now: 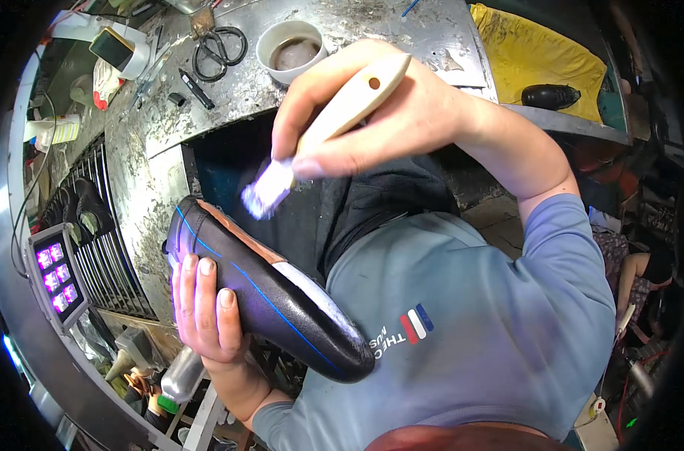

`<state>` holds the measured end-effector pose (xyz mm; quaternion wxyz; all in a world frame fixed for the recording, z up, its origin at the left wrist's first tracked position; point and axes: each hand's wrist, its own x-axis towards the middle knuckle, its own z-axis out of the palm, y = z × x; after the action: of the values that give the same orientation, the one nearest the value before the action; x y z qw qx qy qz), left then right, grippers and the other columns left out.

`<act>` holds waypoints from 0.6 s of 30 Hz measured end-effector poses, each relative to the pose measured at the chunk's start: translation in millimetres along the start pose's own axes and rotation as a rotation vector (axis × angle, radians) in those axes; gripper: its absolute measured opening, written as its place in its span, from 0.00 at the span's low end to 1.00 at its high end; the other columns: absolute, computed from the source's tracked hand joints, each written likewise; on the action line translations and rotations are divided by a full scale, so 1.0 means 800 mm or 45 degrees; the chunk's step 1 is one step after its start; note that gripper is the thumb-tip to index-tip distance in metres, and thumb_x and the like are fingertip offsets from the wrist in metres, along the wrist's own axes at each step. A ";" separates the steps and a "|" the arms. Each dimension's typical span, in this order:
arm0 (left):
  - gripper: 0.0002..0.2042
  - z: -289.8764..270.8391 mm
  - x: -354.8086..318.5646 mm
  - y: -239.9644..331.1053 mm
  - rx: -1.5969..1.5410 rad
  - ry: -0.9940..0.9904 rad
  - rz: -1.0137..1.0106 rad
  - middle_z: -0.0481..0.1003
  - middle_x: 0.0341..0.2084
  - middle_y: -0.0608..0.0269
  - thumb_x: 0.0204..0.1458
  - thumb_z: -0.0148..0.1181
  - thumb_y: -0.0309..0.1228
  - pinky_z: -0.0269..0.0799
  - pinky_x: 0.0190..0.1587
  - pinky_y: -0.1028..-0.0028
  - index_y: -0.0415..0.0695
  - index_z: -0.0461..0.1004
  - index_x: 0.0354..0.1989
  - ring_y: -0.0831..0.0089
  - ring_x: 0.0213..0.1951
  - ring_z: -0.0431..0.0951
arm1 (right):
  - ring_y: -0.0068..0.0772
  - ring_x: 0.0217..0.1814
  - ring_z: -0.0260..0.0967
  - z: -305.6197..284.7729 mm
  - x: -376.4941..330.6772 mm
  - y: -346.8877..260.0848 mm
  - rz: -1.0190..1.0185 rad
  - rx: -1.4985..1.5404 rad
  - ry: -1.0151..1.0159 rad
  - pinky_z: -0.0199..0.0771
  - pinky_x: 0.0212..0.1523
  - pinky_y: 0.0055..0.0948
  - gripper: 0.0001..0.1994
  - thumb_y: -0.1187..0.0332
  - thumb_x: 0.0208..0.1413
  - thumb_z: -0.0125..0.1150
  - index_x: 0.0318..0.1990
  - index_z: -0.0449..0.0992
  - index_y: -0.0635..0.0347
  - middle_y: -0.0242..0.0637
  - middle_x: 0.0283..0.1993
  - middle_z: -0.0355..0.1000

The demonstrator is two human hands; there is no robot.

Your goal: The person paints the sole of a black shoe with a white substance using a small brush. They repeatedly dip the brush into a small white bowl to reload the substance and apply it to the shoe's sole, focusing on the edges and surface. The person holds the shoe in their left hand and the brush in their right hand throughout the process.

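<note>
One worn metal workbench [357, 19] spans the top. Below its near edge slants a black shoe [259, 295], its side gripped by the left hand [215, 331], fingers slightly parted. The right hand [402, 120] pinches a pale-handled brush [328, 128], bristles apart from the shoe. A white cup [283, 31] stands on the bench.

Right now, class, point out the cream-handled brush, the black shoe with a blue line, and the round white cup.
Cream-handled brush [339, 116]: head view, middle of the handle.
Black shoe with a blue line [272, 287]: head view, side of the upper.
Round white cup [288, 31]: head view, inner wall.
</note>
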<state>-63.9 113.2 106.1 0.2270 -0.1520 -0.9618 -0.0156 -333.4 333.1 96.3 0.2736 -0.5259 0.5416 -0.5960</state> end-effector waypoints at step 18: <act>0.15 -0.008 0.008 0.001 0.026 -0.137 0.009 0.75 0.52 0.43 0.61 0.55 0.22 0.76 0.52 0.43 0.44 0.64 0.54 0.41 0.52 0.78 | 0.31 0.30 0.78 0.034 0.030 -0.022 0.026 0.179 -0.177 0.77 0.35 0.30 0.13 0.61 0.47 0.67 0.30 0.82 0.63 0.38 0.26 0.79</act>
<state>-65.9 115.3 114.7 0.1765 -0.1538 -0.9722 0.0033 -311.0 306.5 116.6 0.3529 -0.5399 0.4834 -0.5918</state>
